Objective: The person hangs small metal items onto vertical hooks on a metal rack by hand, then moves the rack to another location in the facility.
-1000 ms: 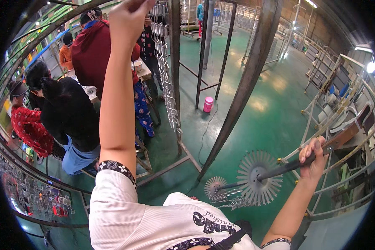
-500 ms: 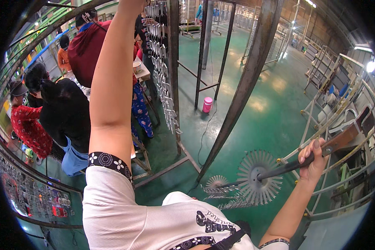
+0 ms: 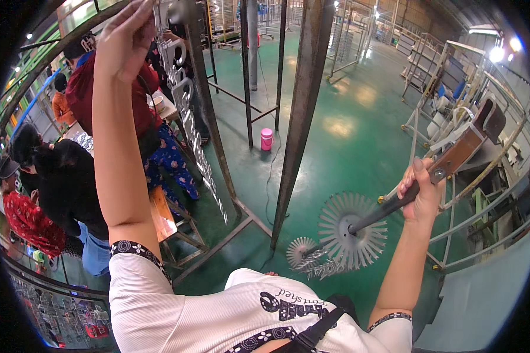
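Both arms of the operator, raised and spread apart, seen from the head. Your left hand point(image 3: 126, 44) stood at the upper left, close to the top edge of the view, beside the upper end of a hanging strand of shiny metal pieces point(image 3: 186, 112). Its fingers were extended and lay near one another, bent toward the strand; whether they pinched a piece could not be told. The strand ran down at a slant just beside a dark metal post point(image 3: 215, 117).

Your right hand point(image 3: 421, 191), at the right, was wrapped around a dark rod point(image 3: 381, 210), the fingers curled about it and the thumb pointing up. Just beyond the hand, a bolt point(image 3: 439, 174) joined the rod to a brown flat bar point(image 3: 462, 152), which sloped up to the right. The rod's other end ran down to the left, through a large slotted disc point(image 3: 343, 230) toward a small slotted disc point(image 3: 300, 250). More metal pieces point(image 3: 323, 266) hung in a row around the lower edges of the discs, above the green floor point(image 3: 353, 159).

A thick slanting post point(image 3: 303, 106) stood between your two arms, with a pink container point(image 3: 267, 139) on the floor to its left. At the far left, beyond your left arm, were co-workers, among them one in a dark red top point(image 3: 81, 88) and one in a black top point(image 3: 65, 176). A wooden seat point(image 3: 162, 213) stood near your left elbow.
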`<state>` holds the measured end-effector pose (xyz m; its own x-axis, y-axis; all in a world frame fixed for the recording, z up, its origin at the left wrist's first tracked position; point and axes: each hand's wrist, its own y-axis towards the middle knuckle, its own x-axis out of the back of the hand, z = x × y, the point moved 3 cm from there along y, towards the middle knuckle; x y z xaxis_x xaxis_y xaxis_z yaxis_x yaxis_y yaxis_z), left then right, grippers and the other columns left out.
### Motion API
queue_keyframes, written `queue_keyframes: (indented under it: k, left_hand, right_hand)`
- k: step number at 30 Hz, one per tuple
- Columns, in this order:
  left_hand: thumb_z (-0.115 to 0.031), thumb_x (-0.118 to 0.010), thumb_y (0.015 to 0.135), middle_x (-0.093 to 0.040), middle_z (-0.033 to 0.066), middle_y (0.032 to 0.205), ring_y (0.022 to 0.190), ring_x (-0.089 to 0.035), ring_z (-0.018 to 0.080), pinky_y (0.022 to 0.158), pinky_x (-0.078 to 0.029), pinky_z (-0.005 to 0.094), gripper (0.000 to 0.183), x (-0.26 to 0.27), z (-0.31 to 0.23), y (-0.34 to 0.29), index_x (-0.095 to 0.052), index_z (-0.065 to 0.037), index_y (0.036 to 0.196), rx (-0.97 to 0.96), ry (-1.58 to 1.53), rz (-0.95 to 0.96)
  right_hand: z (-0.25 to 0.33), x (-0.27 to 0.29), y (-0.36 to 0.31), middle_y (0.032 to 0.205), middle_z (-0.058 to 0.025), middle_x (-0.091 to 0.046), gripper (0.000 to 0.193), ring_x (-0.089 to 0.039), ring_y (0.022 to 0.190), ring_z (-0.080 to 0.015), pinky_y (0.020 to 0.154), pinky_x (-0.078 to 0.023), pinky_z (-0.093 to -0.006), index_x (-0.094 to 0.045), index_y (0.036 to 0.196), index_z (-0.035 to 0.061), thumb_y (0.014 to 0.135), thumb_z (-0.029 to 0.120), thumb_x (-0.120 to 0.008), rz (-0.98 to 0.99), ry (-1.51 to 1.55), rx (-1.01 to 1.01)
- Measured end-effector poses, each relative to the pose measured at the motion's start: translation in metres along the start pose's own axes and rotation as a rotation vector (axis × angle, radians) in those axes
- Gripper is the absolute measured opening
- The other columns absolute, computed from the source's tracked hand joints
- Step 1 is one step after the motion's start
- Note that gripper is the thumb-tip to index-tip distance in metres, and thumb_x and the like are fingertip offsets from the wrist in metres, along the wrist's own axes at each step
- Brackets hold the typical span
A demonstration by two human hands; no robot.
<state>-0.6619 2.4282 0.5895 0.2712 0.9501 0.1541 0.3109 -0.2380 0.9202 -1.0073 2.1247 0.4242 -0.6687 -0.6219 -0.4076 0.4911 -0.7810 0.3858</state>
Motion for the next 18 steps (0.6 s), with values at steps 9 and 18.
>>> queue_keyframes:
  k: [9,18]
  left_hand:
    - [-0.016,-0.057,0.082,-0.055,-0.0006,0.084,0.065,-0.047,0.0045,0.057,-0.035,0.017,0.021,-0.062,-0.009,-0.123,-0.054,-0.002,0.097,0.562,-0.64,0.231]
    - [-0.006,-0.059,0.079,-0.048,0.0036,0.081,0.073,-0.044,0.0093,0.063,-0.034,0.0203,0.008,-0.136,-0.001,-0.26,-0.053,0.001,0.079,0.639,-0.806,0.483]
  right_hand:
    - [0.008,-0.012,0.0,0.044,-0.0037,-0.041,0.034,-0.039,0.032,-0.0121,0.03,-0.033,-0.0231,-0.038,0.054,0.0087,0.075,0.013,-0.064,0.02,-0.021,-0.015]
    - [0.001,0.0,0.013,0.043,-0.0033,-0.037,0.036,-0.035,0.03,-0.0129,0.028,-0.029,-0.0249,-0.037,0.052,0.0081,0.078,0.018,-0.059,0.124,0.038,-0.045]
